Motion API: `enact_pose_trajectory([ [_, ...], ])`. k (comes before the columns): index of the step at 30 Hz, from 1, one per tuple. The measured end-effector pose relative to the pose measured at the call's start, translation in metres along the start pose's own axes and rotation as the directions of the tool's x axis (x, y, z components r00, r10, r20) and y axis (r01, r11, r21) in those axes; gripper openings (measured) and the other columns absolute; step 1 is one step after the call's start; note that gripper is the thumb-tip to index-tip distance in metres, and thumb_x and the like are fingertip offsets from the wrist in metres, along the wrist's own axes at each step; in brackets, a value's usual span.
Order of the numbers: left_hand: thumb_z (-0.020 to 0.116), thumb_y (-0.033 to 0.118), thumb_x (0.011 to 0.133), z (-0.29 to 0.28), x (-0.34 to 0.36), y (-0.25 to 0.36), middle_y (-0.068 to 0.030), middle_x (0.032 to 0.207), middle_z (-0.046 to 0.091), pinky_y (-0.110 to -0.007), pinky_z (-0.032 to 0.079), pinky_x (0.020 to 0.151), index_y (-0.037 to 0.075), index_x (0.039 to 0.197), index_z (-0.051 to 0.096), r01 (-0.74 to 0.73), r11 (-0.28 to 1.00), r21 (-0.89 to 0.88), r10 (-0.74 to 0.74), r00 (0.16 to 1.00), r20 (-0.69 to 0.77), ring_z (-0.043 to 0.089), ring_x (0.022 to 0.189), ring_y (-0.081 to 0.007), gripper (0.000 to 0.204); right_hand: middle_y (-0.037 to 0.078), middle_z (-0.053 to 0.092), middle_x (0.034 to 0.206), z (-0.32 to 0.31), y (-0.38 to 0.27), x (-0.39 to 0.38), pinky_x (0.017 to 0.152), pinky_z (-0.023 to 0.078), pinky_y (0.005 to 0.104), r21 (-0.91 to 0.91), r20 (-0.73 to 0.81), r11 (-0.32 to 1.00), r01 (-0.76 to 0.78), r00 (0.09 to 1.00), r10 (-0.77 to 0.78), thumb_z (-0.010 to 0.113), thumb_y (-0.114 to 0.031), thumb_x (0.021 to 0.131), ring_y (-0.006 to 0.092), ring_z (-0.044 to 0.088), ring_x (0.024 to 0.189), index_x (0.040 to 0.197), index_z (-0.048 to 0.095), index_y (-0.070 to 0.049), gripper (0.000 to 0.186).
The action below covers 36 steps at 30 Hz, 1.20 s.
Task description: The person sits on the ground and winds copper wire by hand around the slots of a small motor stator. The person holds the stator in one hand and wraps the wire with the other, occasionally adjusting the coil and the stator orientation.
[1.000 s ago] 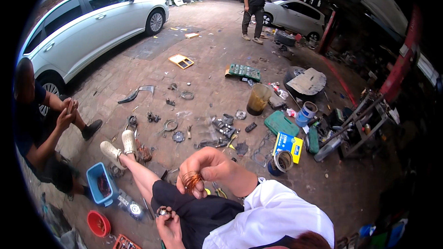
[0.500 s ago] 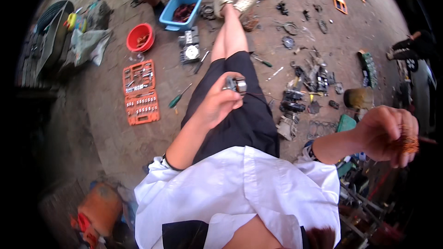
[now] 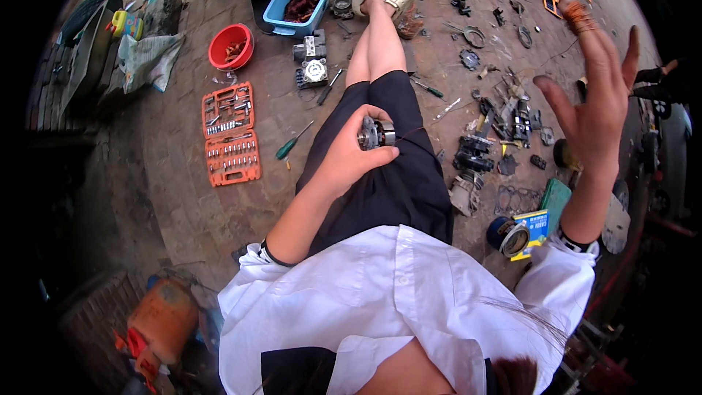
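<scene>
My left hand [image 3: 355, 150] is closed around a small metal motor part [image 3: 378, 133] over my lap; it has a ridged side and a shiny cylindrical end. A thin wire runs off its right side. At the right, my right hand [image 3: 594, 106] is raised with the thumb and little finger spread wide. Orange-brown copper wire [image 3: 580, 19] is wound in several loops round its middle fingers, near their tips, so the hand carries the wire while its fingers stay stretched out.
On the ground at left lie an orange socket set [image 3: 232, 135] and a green-handled screwdriver [image 3: 294, 140]. Beyond them stand a red bowl [image 3: 231, 47] and a blue tub [image 3: 297, 5] of reddish-brown material. Dismantled engine parts [image 3: 475, 153] spread at right, near a blue-yellow box [image 3: 534, 232].
My right hand has risen from low at the right, its fingers stretching out with the copper wire round them. The left hand still grips the motor part, which has turned slightly.
</scene>
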<state>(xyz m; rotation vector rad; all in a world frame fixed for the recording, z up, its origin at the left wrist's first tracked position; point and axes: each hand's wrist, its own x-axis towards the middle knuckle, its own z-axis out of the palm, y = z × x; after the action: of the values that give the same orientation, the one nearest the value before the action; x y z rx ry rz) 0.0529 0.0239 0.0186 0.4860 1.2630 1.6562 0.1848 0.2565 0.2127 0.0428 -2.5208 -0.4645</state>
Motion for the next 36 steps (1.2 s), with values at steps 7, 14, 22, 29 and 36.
enact_pose_trajectory([
  [7, 0.067, 0.002, 0.067, -0.047, -0.002, 0.006, -0.0010, 0.095, 0.053, -0.022, 0.042, 0.076, 0.006, 0.109, 0.051, -0.064, 0.994, 0.088, 0.073, 0.992, -0.106, 0.051, 0.086, -0.0080, 0.044, 0.004, 0.061, 0.074, 0.000, -0.016, -0.032, 0.098, 0.037, 0.0456, 0.324, 0.495, 0.944, -0.064, 0.862, -0.112, 0.076, -0.025, 0.069, 0.0220, 0.059, 0.068, 0.074, 0.055, -0.007, 0.028],
  [14, 0.067, 0.002, 0.067, -0.037, 0.006, 0.007, -0.0006, 0.094, 0.052, -0.023, 0.042, 0.073, 0.006, 0.107, 0.052, -0.044, 0.997, 0.068, 0.048, 0.997, -0.062, 0.050, 0.082, -0.0080, 0.043, 0.007, 0.059, 0.083, 0.013, -0.075, -0.043, 0.110, 0.017, 0.0471, 0.853, 0.329, -0.452, -0.260, 0.941, 0.080, 0.066, -0.055, 0.076, 0.0186, 0.058, 0.069, 0.081, 0.055, -0.005, 0.052],
  [22, 0.066, 0.001, 0.066, -0.010, -0.006, 0.015, -0.0014, 0.094, 0.052, -0.023, 0.043, 0.078, 0.005, 0.107, 0.050, -0.093, 0.966, 0.240, 0.080, 0.995, 0.065, 0.051, 0.087, -0.0079, 0.043, 0.016, 0.038, 0.143, 0.106, -0.063, -0.002, 0.115, 0.009, 0.0475, 0.682, -0.088, 0.727, -0.081, 0.978, 0.191, 0.051, -0.057, 0.085, 0.0289, 0.037, 0.133, 0.140, 0.031, -0.001, 0.081],
  [29, 0.069, -0.001, 0.066, -0.018, -0.022, 0.025, -0.0026, 0.098, 0.052, -0.024, 0.043, 0.081, 0.003, 0.111, 0.051, -0.271, 0.922, 0.278, 0.304, 0.949, -0.085, 0.052, 0.087, -0.0096, 0.048, 0.006, 0.060, 0.096, 0.088, -0.048, -0.040, 0.109, 0.024, 0.0447, 0.336, 0.227, 0.932, -0.137, 0.972, 0.061, 0.070, -0.039, 0.073, 0.0205, 0.060, 0.090, 0.097, 0.058, -0.007, 0.042],
  [36, 0.071, -0.001, 0.069, -0.026, -0.018, 0.028, -0.0045, 0.107, 0.050, -0.027, 0.044, 0.087, 0.005, 0.112, 0.054, -0.249, 0.883, 0.397, 0.354, 0.909, -0.218, 0.055, 0.099, -0.0123, 0.046, 0.000, 0.055, 0.055, 0.055, -0.074, -0.071, 0.093, 0.036, 0.0418, 0.912, 0.407, 0.077, -0.403, 0.912, -0.050, 0.071, -0.038, 0.074, 0.0180, 0.056, 0.052, 0.063, 0.057, -0.010, 0.034],
])
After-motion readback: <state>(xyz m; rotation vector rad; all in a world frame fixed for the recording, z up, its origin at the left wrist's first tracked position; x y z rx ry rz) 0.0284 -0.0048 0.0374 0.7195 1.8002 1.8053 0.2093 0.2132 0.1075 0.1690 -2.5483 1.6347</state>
